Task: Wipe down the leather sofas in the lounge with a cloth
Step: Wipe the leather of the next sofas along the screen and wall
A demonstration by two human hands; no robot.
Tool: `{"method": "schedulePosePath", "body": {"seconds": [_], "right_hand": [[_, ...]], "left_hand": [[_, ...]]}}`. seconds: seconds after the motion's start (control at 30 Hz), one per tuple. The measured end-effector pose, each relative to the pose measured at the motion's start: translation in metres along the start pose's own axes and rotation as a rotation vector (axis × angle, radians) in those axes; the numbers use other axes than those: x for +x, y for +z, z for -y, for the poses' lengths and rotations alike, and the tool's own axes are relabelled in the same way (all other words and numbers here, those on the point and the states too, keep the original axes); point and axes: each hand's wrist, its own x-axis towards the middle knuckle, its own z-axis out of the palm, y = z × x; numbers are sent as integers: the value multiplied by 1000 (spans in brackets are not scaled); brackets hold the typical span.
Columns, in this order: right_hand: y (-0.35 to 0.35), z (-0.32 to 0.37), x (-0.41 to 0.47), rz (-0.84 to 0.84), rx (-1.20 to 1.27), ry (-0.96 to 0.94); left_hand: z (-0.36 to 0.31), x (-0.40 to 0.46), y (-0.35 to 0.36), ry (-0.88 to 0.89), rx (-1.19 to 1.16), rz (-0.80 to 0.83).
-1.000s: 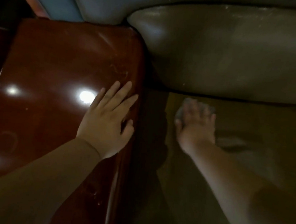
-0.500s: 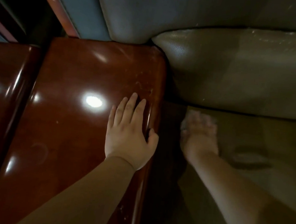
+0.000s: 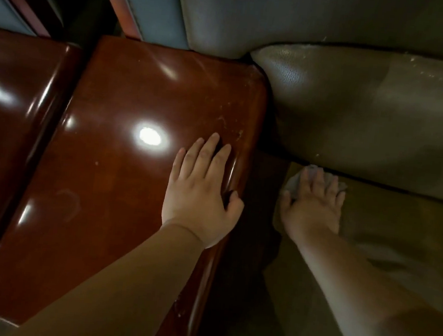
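Leather seat (image 3: 397, 239) at lower right gets the cloth (image 3: 294, 181) pressed under the right hand (image 3: 312, 206), fingers flat, while the left hand (image 3: 198, 195), fingers straight, braces on the glossy wooden armrest (image 3: 121, 185).

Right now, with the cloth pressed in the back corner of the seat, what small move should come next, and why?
Probably draw the right hand and the cloth back toward the body along the seat. The cloth already lies at the back cushion, so only the near leather remains. The left hand braces flat on the wooden armrest.
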Motion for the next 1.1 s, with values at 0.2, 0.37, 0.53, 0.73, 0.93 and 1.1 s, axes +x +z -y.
{"method": "schedulePosePath", "body": {"seconds": [0.2, 0.37, 0.53, 0.73, 0.93, 1.1], "right_hand": [[38, 36, -33, 127, -153, -674], [19, -22, -2, -30, -184, -490], [13, 22, 15, -62, -37, -37], [19, 32, 25, -42, -230, -581], [25, 33, 19, -84, -50, -165], [63, 22, -76, -64, -88, -496]], "left_hand": [[-1, 0, -1, -13, 34, 10], [-2, 0, -1, -15, 19, 0], [0, 0, 0, 4, 11, -7], [4, -1, 4, 45, 9, 6], [4, 0, 2, 72, 22, 40], [3, 0, 1, 75, 37, 52]]}}
